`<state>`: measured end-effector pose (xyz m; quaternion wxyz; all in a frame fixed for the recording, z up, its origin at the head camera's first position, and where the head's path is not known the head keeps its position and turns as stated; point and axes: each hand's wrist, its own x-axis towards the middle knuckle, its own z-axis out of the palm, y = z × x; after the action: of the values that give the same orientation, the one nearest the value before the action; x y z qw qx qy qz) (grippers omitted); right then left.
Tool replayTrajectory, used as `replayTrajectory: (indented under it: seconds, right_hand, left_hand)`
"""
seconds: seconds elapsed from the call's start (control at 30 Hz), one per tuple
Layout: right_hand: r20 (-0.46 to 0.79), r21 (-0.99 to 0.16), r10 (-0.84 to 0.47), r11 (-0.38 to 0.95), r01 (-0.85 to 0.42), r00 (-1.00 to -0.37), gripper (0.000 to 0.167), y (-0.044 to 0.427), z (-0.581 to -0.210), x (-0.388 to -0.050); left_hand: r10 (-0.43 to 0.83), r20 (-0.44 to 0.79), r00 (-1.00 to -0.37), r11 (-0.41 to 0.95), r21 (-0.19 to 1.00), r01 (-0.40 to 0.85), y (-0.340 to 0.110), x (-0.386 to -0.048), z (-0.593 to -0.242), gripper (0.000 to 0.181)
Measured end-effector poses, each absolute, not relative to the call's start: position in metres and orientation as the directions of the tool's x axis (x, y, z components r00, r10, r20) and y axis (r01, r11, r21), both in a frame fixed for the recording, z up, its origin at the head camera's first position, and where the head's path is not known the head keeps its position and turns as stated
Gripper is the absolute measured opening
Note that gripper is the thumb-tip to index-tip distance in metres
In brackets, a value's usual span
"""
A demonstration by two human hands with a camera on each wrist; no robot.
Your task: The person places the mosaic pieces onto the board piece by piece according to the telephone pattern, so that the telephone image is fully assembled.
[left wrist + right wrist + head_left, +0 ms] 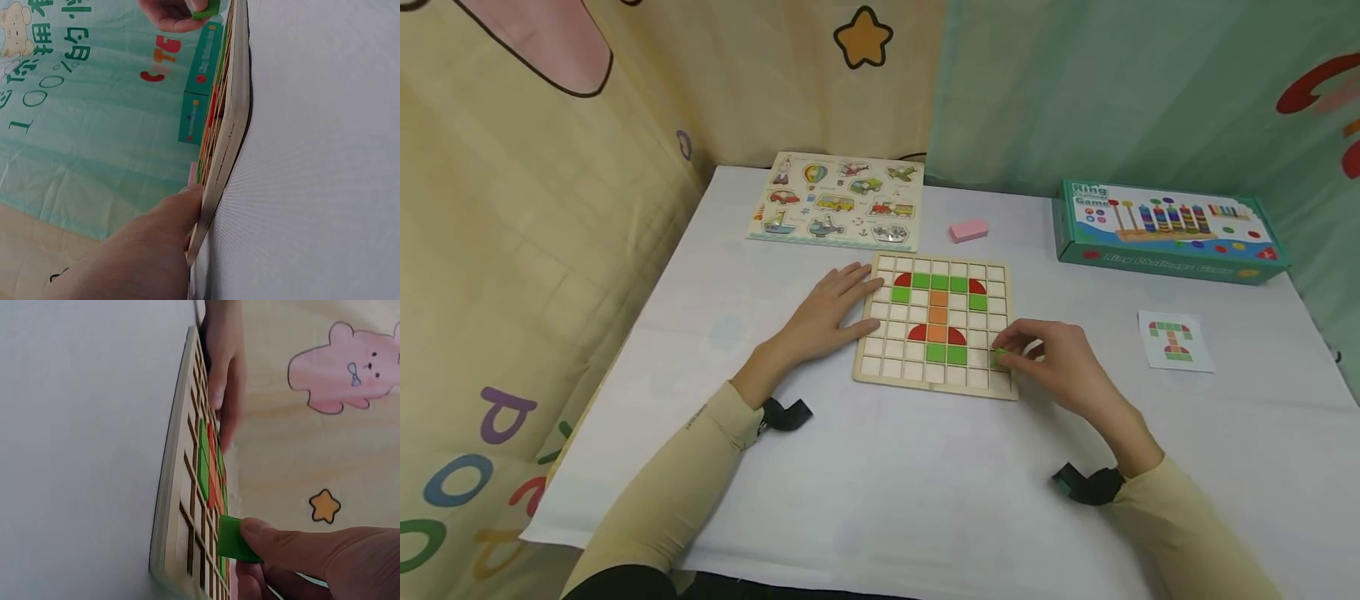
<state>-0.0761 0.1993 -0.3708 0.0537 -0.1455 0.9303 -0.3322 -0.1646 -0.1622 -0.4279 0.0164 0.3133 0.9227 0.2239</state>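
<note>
A wooden grid board (pixel 934 388) lies on the white table, with green and orange square tiles and red quarter-round tiles set in some cells. My left hand (pixel 822 315) rests at the board's left edge, its fingers extended and the thumb touching the rim. Between thumb and fingers, my right hand (pixel 1056 360) pinches a green tile (pixel 236 539) over the board's right edge. In the right wrist view that tile stands tilted close to the grid; whether it touches the board I cannot tell. To the right lies a small pattern card (pixel 1176 342) printed with a similar coloured figure.
Behind the board lies a vehicle picture puzzle (pixel 835 200), with a pink block (pixel 968 231) to its right. A green Ring Challenge Game box (pixel 1172 229) stands at the back right. Printed curtains (pixel 1120 92) border the table's back and left side.
</note>
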Motion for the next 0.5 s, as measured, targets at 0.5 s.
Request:
replayTrajectory:
  seconds: [0.5]
  right_hand:
    - [0.093, -0.713, -0.437, 0.598, -0.367, -0.895, 0.009, 0.103, -0.383, -0.105]
  left_hand:
    - [0.589, 0.117, -0.799, 0.695, 0.432, 0.575, -0.163, -0.166, -0.428, 0.070]
